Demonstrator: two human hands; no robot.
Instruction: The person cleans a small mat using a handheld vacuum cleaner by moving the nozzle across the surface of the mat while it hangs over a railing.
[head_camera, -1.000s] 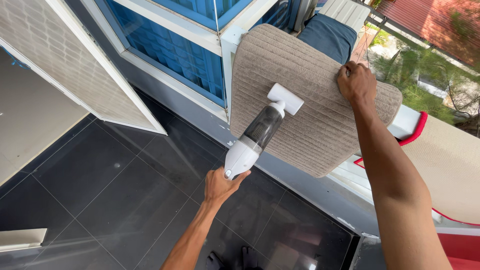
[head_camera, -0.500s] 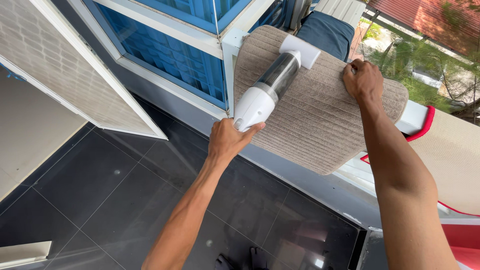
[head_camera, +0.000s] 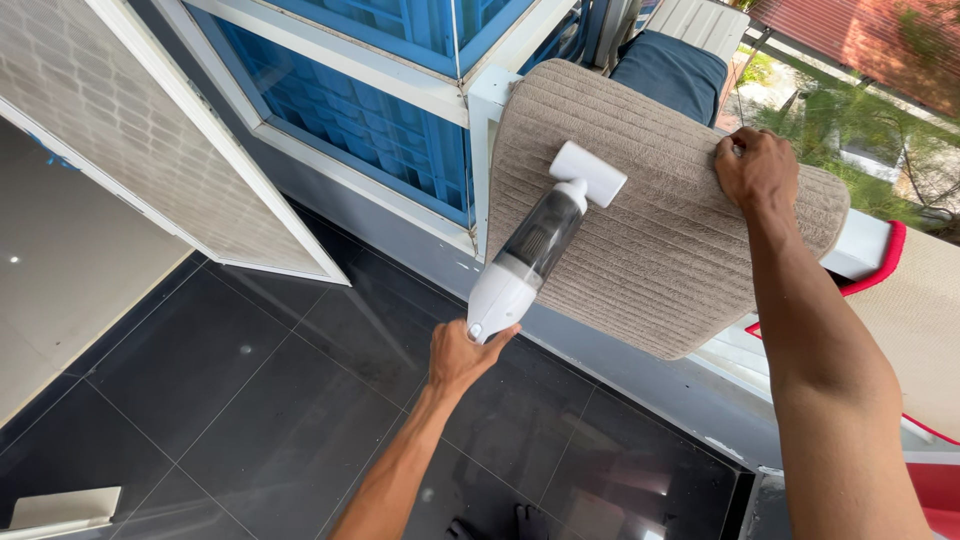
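Over the white railing ledge hangs a beige ribbed mat, draped so that its upper edge folds across the top and its rounded lower corner drops toward the dark floor. Against the mat's upper middle sits the flat white nozzle of a handheld vacuum, a slim cleaner with a dark see-through dust chamber between the nozzle and a white body; it lies slantwise, nozzle up and to the right, tail end down and to the left. The left hand is closed round that tail end from below, fingers wrapped about the white casing (the thumb side is hidden behind the body, so how tightly it grips cannot be told). The right hand rests on the mat's upper right part, near the fold, with fingers curled over and pressing the fabric to the ledge; its forearm runs down the right side of the view. Left of the mat stands a white-framed window with blue panes, and farther left a white door with a patterned mesh panel stands swung open. Below lie glossy black floor tiles. Just right of the mat a red-edged mat hangs beside it, and a dark blue cushion shows above.
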